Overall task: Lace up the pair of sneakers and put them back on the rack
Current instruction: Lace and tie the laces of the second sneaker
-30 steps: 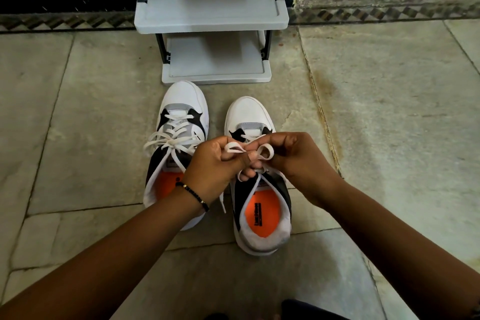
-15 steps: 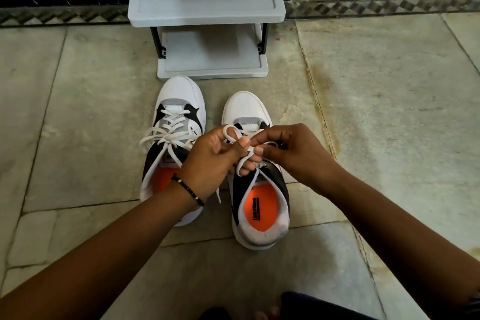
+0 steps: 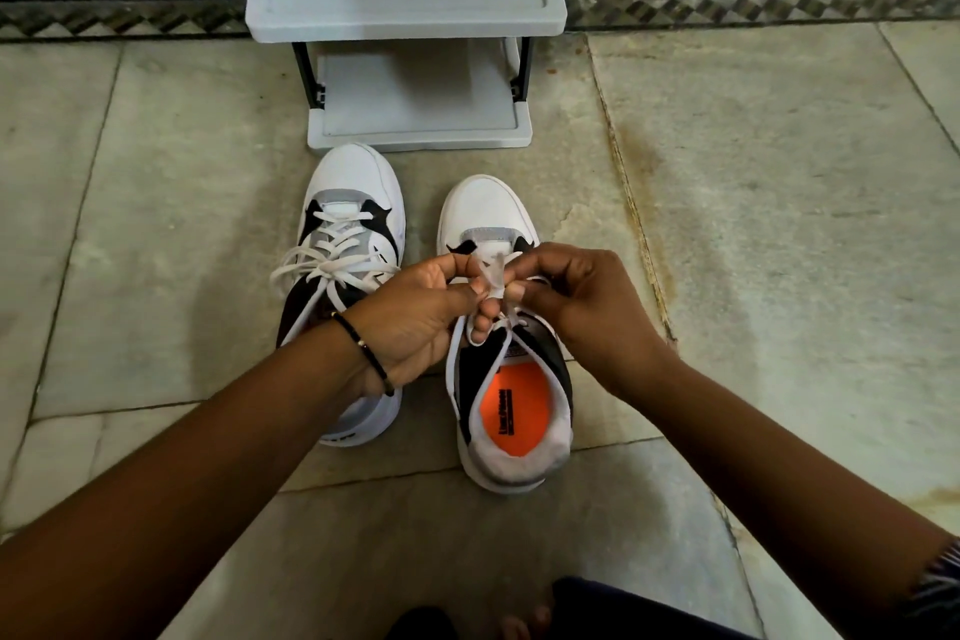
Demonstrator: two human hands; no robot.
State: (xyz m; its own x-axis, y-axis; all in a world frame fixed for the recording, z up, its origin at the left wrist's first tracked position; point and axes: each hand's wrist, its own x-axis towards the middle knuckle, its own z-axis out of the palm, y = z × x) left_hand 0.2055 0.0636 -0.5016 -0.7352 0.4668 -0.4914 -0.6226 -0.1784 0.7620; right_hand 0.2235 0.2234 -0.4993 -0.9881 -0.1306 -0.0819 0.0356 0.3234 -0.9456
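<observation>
Two white, black and grey sneakers with orange insoles stand side by side on the stone floor, toes toward the rack. The left sneaker [image 3: 353, 203] has its white lace tied in a bow. Over the tongue of the right sneaker [image 3: 511, 411] both my hands meet. My left hand [image 3: 415, 322] and my right hand [image 3: 576, 307] each pinch the white lace [image 3: 493, 276], which is blurred between the fingertips. The hands hide the right sneaker's eyelets. The grey shoe rack [image 3: 410, 21] stands just beyond the toes, with two shelves showing and nothing on them.
Large stone floor slabs spread to the left and right of the sneakers. A patterned border strip [image 3: 753, 8] runs along the wall base behind the rack. My knee in dark cloth [image 3: 597, 613] shows at the bottom edge.
My fingers have shifted on the right sneaker's lace, drawing the loop upward between both hands. The view has tilted slightly. The sneakers have stayed in place.
</observation>
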